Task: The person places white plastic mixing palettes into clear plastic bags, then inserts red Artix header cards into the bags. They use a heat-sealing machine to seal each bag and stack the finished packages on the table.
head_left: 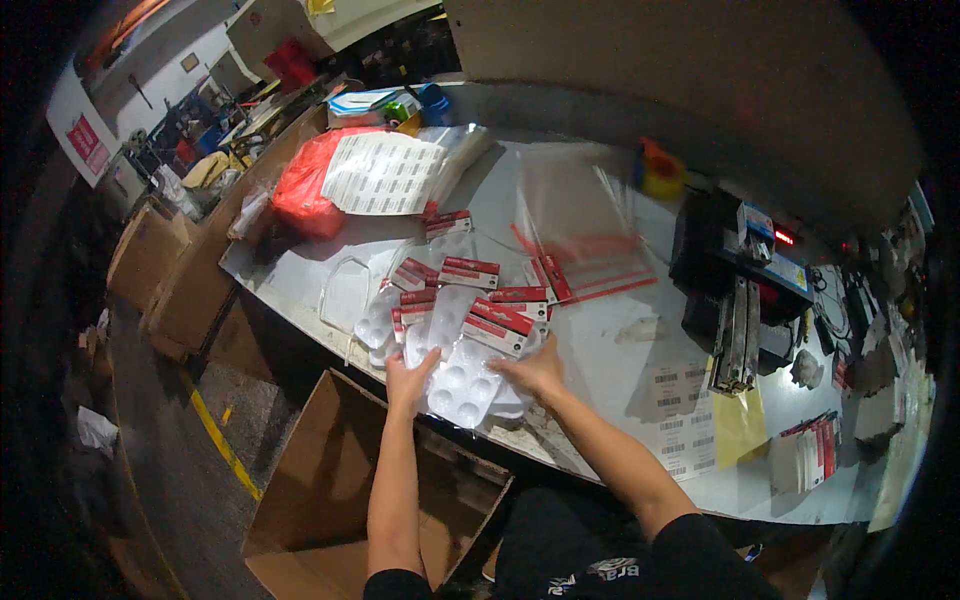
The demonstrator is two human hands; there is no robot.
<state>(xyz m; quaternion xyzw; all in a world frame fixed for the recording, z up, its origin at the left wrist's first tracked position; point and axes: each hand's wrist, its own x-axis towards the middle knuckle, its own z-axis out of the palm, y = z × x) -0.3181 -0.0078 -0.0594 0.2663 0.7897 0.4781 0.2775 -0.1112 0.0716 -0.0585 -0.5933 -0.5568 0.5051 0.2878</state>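
Observation:
A white plastic palette with round wells (462,388), in a clear bag with a red-and-white header card (498,326), lies over the table's front edge. My left hand (408,380) grips its left side, thumb on top, the other fingers mostly hidden. On the right side my right hand (532,370) grips the palette and other white pieces under it. Just beyond, several more bagged palettes (376,318) with the same cards lie in a loose, overlapping pile.
An open cardboard box (330,470) stands below the table's front edge. Clear bags with red edges (580,200) lie at the back. A red bag (308,185) and a label sheet (383,172) sit at far left. On the right stands a black machine (712,250), near carded packs (806,452).

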